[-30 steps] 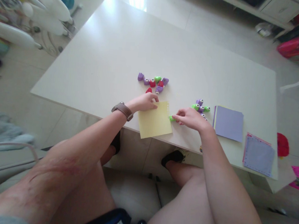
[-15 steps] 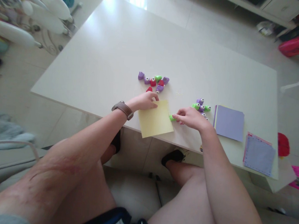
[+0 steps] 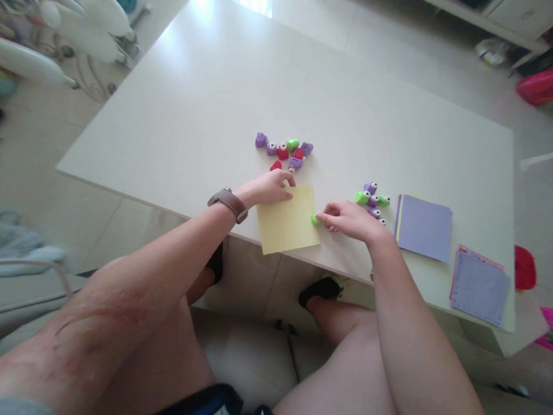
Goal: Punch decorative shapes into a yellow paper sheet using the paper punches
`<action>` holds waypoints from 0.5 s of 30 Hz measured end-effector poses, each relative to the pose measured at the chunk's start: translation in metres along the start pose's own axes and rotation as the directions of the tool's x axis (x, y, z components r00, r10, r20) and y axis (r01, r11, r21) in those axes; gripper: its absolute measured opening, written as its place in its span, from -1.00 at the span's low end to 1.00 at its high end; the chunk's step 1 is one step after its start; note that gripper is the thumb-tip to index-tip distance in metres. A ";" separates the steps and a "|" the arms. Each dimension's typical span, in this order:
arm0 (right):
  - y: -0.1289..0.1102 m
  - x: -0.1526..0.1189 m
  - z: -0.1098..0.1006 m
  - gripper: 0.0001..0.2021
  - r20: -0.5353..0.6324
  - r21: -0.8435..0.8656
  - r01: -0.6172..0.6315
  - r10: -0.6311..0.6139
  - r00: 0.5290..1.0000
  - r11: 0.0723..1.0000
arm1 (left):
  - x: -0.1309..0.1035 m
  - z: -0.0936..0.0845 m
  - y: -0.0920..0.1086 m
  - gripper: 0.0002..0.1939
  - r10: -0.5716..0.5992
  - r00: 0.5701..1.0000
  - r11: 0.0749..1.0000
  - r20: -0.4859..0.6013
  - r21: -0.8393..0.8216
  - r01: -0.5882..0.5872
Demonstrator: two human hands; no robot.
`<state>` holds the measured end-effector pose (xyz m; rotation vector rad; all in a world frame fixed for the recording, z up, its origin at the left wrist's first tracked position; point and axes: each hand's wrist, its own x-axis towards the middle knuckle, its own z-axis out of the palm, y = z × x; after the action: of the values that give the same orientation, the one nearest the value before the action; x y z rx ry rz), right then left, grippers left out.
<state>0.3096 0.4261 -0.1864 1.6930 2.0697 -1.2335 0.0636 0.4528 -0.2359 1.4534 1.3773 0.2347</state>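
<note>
A yellow paper sheet (image 3: 287,225) lies at the table's near edge, its lower corner sticking out past it. My left hand (image 3: 273,187) rests on the sheet's upper left part, fingers apart and holding nothing. At the sheet's right edge my right hand (image 3: 344,218) pinches a small green punch (image 3: 315,220) between thumb and fingers. Several purple, red and green punches (image 3: 282,151) lie just beyond my left hand. More green and purple punches (image 3: 373,199) sit behind my right hand.
To the right on the white table (image 3: 218,97) lie a stack of purple paper (image 3: 424,227) and a pile of pale blue sheets (image 3: 480,286) near the right corner. A few tiny yellow bits (image 3: 331,171) are scattered beyond the sheet.
My right hand and the green punch have shifted slightly left, onto the sheet's right edge. The sheet has moved very little, and my left hand stays nearly in place.
</note>
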 end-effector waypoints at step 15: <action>-0.002 0.005 0.004 -0.74 0.022 -0.047 -0.093 0.094 0.995 0.995 | 0.002 0.001 -0.004 -0.73 0.014 1.000 1.000 0.002 -0.011 -0.014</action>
<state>0.3051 0.4265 -0.1913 1.7252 1.9657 -1.1636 0.0624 0.4530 -0.2398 1.4537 1.3630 0.2495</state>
